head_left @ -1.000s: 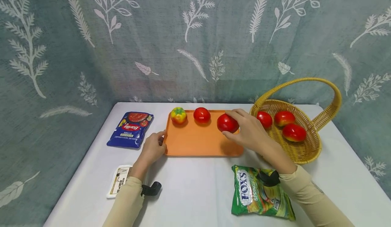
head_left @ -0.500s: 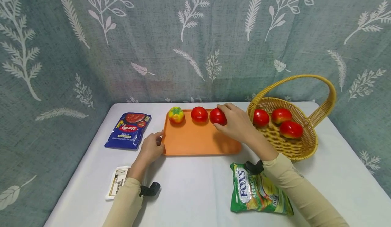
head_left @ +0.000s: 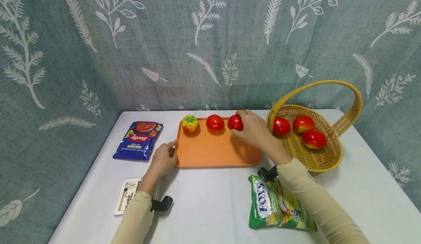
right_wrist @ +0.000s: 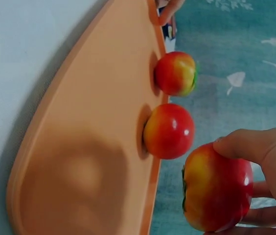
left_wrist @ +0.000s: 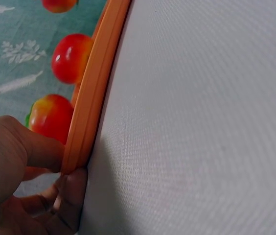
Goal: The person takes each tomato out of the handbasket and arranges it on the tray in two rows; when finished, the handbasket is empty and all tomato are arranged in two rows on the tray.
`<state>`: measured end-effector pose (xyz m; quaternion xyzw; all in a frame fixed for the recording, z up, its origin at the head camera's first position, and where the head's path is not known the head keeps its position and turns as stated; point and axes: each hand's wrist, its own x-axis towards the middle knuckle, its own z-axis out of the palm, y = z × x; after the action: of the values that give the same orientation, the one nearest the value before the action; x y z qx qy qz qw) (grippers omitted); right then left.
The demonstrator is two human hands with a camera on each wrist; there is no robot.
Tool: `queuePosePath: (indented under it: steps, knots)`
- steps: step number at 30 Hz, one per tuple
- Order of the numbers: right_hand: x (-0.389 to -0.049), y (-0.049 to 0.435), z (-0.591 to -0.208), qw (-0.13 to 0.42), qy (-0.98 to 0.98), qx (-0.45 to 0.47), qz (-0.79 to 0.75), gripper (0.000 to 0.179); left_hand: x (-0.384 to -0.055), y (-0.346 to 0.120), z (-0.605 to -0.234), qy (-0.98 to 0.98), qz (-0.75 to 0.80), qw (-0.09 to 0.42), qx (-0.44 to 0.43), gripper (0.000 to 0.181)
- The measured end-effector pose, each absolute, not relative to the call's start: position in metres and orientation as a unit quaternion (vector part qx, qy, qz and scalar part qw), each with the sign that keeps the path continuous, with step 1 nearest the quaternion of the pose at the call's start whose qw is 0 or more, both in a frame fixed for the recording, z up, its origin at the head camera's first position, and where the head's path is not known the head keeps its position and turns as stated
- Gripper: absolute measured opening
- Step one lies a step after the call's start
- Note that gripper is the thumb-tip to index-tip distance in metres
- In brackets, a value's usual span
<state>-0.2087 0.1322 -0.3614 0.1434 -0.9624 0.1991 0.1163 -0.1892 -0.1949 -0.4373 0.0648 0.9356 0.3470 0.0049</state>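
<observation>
My right hand (head_left: 254, 130) grips a red persimmon (head_left: 235, 122) over the far right part of an orange tray (head_left: 207, 152). In the right wrist view the held persimmon (right_wrist: 216, 191) shows a yellow end with green leaves, thumb and fingers around its sides; whether it touches the tray, I cannot tell. Along the tray's far side sit a red persimmon (head_left: 215, 123) and one with its yellow-green top up (head_left: 190, 124). My left hand (head_left: 162, 158) pinches the tray's left rim; in the left wrist view its thumb and fingers bracket the corner of the tray (left_wrist: 94, 93).
A wicker basket (head_left: 310, 160) with a tall handle stands right of the tray and holds 3 red fruits (head_left: 314, 139). A blue sauce pouch (head_left: 138, 141) lies left, a white card-like packet (head_left: 126, 196) near the left forearm. A green Fox's bag (head_left: 279, 207) lies partly under the right forearm.
My right hand has carried the persimmon left and farther back, close to the middle one, then shifted very slightly right. The left hand stays on the tray's rim. The view has shifted a little.
</observation>
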Motion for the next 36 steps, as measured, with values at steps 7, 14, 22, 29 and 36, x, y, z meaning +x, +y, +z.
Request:
queuePosePath:
  steps: [7, 14, 22, 29, 36]
  knots:
    - [-0.227, 0.129, -0.366, 0.106, -0.971, 0.11, 0.187, 0.056, -0.189, -0.193, -0.436, 0.935, 0.347, -0.013, 0.071, 0.058]
    - [-0.241, 0.13, -0.375, 0.078, -0.977, 0.101, 0.17, 0.055, -0.191, -0.194, -0.438, 0.938, 0.341, -0.002, 0.068, 0.058]
    - [-0.251, 0.133, -0.383, 0.046, -0.982, 0.088, 0.159, 0.058, -0.191, -0.192, -0.436, 0.936, 0.345, -0.001, 0.068, 0.059]
    - [-0.254, 0.134, -0.396, 0.032, -0.981, 0.082, 0.171, 0.06, -0.189, -0.195, -0.439, 0.937, 0.342, 0.0, 0.064, 0.058]
    - [-0.26, 0.135, -0.402, 0.036, -0.978, 0.081, 0.189, 0.063, -0.188, -0.196, -0.439, 0.937, 0.344, -0.004, 0.062, 0.058]
